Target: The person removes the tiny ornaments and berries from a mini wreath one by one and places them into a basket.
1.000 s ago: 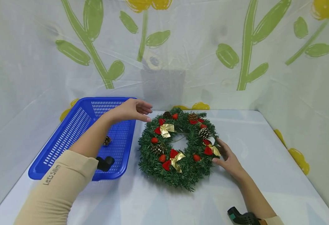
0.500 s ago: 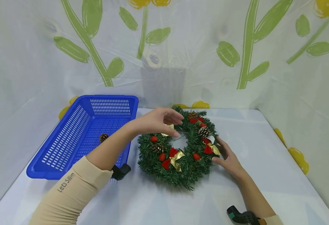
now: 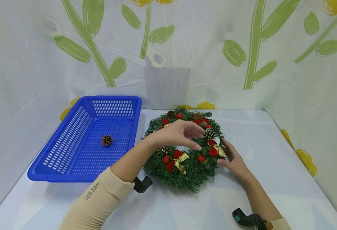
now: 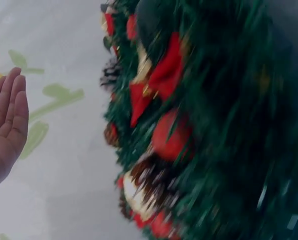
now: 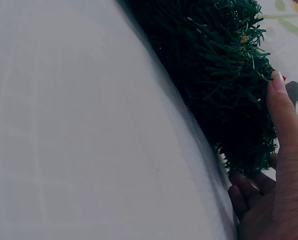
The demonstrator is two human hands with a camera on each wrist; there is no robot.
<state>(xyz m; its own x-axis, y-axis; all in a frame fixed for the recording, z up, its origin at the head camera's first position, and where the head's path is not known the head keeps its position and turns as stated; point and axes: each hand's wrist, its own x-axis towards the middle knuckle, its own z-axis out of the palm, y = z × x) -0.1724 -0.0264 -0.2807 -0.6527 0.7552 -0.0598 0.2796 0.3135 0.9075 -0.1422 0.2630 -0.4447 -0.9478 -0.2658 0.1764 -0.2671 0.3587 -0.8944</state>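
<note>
A green Christmas wreath (image 3: 185, 182) lies on the table, trimmed with red-and-gold bows (image 3: 177, 161), red berries and pinecones (image 3: 209, 133). Above its middle hovers my left hand (image 3: 180, 132), fingers loosely bent, holding nothing; part of the wreath is hidden behind it. The left wrist view has that hand (image 4: 6, 125) well apart from the blurred wreath (image 4: 214, 150). My right hand (image 3: 235, 161) grips the wreath's right edge. In the right wrist view its thumb (image 5: 284, 112) is on the greenery (image 5: 214, 75) while its fingers lie at the lower edge.
Left of the wreath stands a blue plastic basket (image 3: 111, 97) with one pinecone (image 3: 107, 140) inside. A flower-printed curtain (image 3: 203, 80) encloses the white table (image 3: 272, 179) at the back and sides. A white round piece (image 3: 216, 140) shows on the wreath near my right hand.
My left hand has moved from above the basket's right edge rightward over the wreath, staying without anything in it. The basket's pinecone now shows fully. My right hand has stayed at the wreath's edge.
</note>
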